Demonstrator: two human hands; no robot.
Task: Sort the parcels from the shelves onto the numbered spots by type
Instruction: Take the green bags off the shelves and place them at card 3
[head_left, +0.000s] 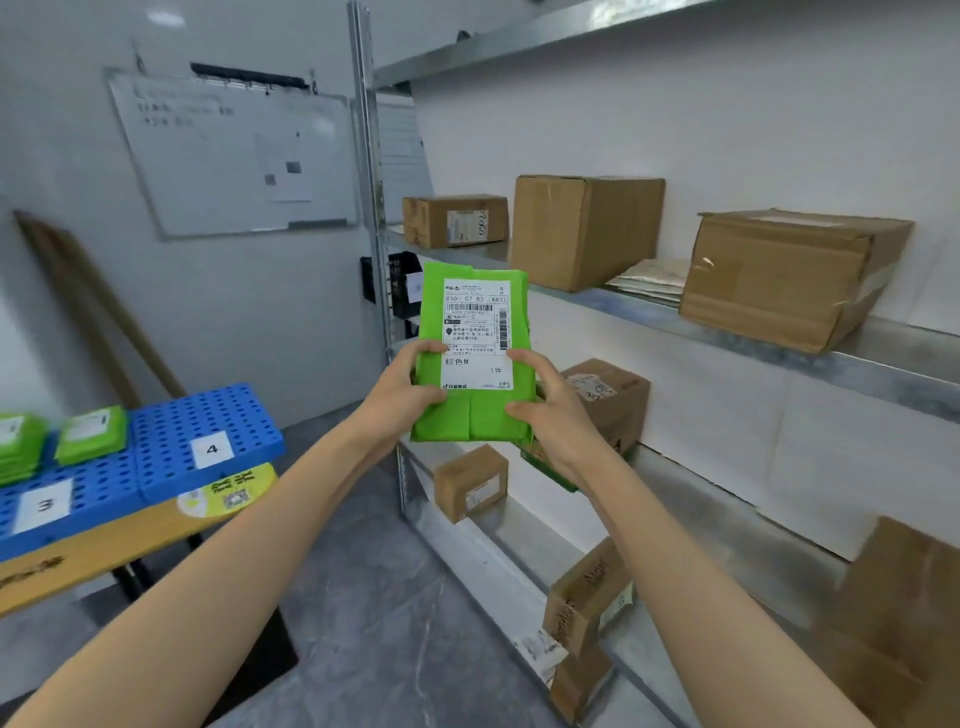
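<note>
Left hand: fingers curled round green parcel's lower left edge, thumb in front.
Right hand: grips lower right edge the same way.
Green parcel: in air, before shelves.
Handling: likely light, soft, slick mailer; side edges suit.
Orientation: long axis upright, label facing person.
Worktop: sorted parcels near left edge.
</note>
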